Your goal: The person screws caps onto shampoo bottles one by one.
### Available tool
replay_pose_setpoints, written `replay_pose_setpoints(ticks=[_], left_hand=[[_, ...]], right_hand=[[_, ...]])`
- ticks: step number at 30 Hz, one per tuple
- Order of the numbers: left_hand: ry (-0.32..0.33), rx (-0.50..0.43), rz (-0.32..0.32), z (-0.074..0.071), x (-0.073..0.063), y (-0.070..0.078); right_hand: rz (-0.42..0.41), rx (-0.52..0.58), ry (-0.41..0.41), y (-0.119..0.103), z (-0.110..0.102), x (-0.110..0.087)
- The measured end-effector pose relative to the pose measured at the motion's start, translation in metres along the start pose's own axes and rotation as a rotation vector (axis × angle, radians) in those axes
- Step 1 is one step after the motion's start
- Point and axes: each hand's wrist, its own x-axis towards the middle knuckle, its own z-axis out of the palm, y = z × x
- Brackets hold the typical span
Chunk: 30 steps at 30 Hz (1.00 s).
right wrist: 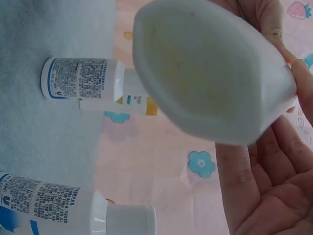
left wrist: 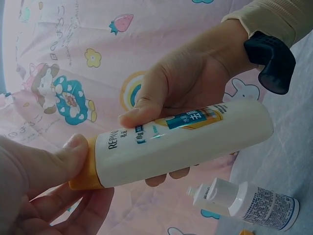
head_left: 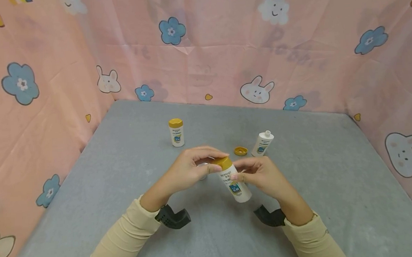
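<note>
Bottle (head_left: 235, 184), white with a gold cap (head_left: 222, 162), is being held tilted above the grey table (head_left: 131, 154), mid-frame, cap end pointing to 11 o'clock, base to 5 o'clock. Left hand (head_left: 188, 168) is sitting at 9 o'clock of the cap, fingers curled over it, thumb pressing its side; the left wrist view is showing the thumb (left wrist: 73, 156) lying against the gold cap (left wrist: 84, 171). Right hand (head_left: 259, 174) is sitting at 3 o'clock of the bottle, fingers wrapping the body, thumb pinching the label side (left wrist: 142, 105). Right wrist view is showing the bottle base (right wrist: 210, 68) close up, fingers (right wrist: 274, 19) curling around it.

Going left to right on the table: a capped bottle (head_left: 176, 133) is standing upright at 11 o'clock of the hands, well apart. A loose cap (head_left: 240, 151) is lying at 1 o'clock, near the right hand. An open bottle (head_left: 262, 143) is standing just beside that cap at its 3 o'clock, neck bare, leaning slightly. Pink curtain (head_left: 203, 59) with bunnies and flowers is hanging round the table at 12 o'clock and both sides. Black wrist mounts (head_left: 172, 217) are showing under both cream sleeves.
</note>
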Motion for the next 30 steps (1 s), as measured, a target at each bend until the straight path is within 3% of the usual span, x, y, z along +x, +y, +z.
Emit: replay_pose_setpoints(ticks=[10,13,18,21,30], left_hand=[[-0.023,-0.047,0.043,0.000,0.001,0.000],[-0.010,-0.084,-0.023,0.000,0.001,0.001],[0.056,-0.174,-0.200,-0.001,0.003,0.001],[0.087,-0.209,-0.247,-0.002,0.007,0.001],[0.137,-0.159,-0.184,-0.020,0.037,-0.003]], right_hand=[[-0.045,0.032,-0.026,0.003,-0.002,0.000],[-0.029,0.045,-0.014,0.003,-0.002,0.001],[0.031,0.057,0.031,0.000,-0.002,0.004],[0.049,0.051,0.067,-0.002,-0.003,0.010],[0.123,-0.010,0.102,-0.011,-0.023,0.047]])
